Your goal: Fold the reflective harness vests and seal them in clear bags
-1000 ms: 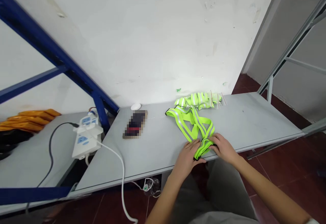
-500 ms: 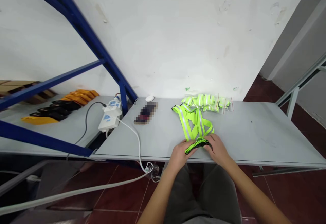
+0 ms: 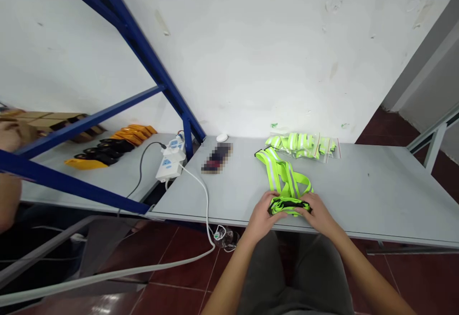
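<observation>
A neon yellow-green reflective strap vest [image 3: 283,181] lies on the grey table [image 3: 376,195], its near end folded into a small bundle at the front edge. My left hand [image 3: 263,214] grips the left side of that bundle, fingers curled round it. My right hand [image 3: 319,213] grips the right side the same way. The rest of the vest's straps stretch away from my hands toward the wall.
Clear bags of folded reflective vests [image 3: 304,144] lie by the wall. A dark phone-like object [image 3: 216,157] and a small white round thing [image 3: 222,137] sit left of them. A white power strip [image 3: 169,164] with cables and orange and black items [image 3: 107,145] lie behind blue frame bars [image 3: 150,61].
The folded end of the vest has been gathered tighter between both hands, into a flat bundle at the table edge. The view has swung left and down.
</observation>
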`<control>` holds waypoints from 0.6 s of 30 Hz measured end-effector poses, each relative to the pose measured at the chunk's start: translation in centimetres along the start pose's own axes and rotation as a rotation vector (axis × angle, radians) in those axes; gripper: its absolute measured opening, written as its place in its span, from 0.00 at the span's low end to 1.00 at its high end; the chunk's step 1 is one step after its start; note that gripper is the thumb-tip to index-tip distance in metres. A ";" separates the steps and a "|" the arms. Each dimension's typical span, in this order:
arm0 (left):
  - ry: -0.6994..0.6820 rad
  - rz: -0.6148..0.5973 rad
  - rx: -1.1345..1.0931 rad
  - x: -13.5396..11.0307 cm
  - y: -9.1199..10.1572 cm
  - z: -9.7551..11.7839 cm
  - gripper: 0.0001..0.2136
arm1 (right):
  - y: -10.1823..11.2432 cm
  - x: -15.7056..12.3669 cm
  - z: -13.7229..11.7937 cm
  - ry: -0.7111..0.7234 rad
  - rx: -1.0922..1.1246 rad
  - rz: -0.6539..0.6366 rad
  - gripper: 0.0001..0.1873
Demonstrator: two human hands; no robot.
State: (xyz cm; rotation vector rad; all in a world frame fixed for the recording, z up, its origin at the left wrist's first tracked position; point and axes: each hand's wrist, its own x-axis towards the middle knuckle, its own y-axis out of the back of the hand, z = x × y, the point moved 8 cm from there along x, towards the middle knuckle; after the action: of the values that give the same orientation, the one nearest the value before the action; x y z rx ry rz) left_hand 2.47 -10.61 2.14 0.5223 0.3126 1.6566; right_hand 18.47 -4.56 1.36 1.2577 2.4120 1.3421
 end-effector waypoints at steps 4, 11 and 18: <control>-0.038 0.068 0.145 0.1 -0.1 0.0 0.11 | -0.6 0.1 0.6 -0.100 -0.135 -0.018 0.14; 0.035 0.235 0.564 -0.1 -0.6 0.3 0.14 | 0.0 -0.7 -0.1 -0.151 -0.349 0.149 0.16; -0.006 0.353 0.634 -1.3 -0.5 1.2 0.12 | -0.8 -1.8 -3.4 0.150 -0.280 0.009 0.24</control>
State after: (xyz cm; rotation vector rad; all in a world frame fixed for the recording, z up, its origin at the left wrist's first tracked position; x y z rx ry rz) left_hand 3.61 -11.92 2.66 1.1047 0.7883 1.8848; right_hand 17.59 -8.26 2.32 1.1329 2.2068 1.7600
